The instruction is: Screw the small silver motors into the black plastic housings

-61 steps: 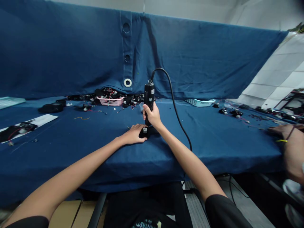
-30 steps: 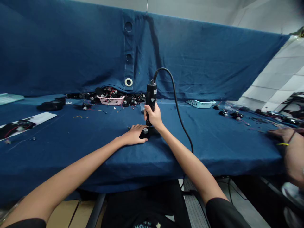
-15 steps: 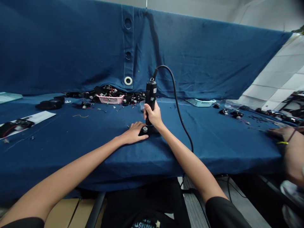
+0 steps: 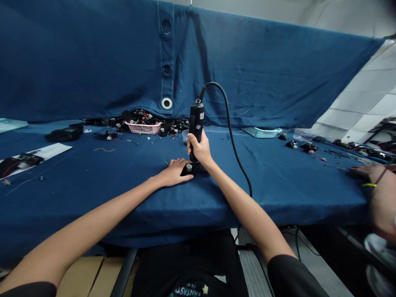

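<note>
A black corded electric screwdriver (image 4: 196,119) stands nearly upright in my right hand (image 4: 200,149), the fingers wrapped round its lower body. Its tip points down at a black plastic part (image 4: 201,168) lying on the blue cloth, but the tip itself is hidden. My left hand (image 4: 175,173) is closed on the left end of that part, thumb along the near side and fingers on the far side. Between thumb and fingers a small round silvery piece (image 4: 189,167), perhaps a motor, shows on the part.
A pink basket (image 4: 144,128) heaped with black parts and wires stands at the back, a pale blue basket (image 4: 262,133) right of it. The screwdriver's cord (image 4: 230,123) loops down over the table edge. At far right is another person's hand (image 4: 369,171). White paper (image 4: 58,151) lies left.
Both my hands and the screwdriver keep practically the same place on the black part. The whole view has shifted very slightly.
</note>
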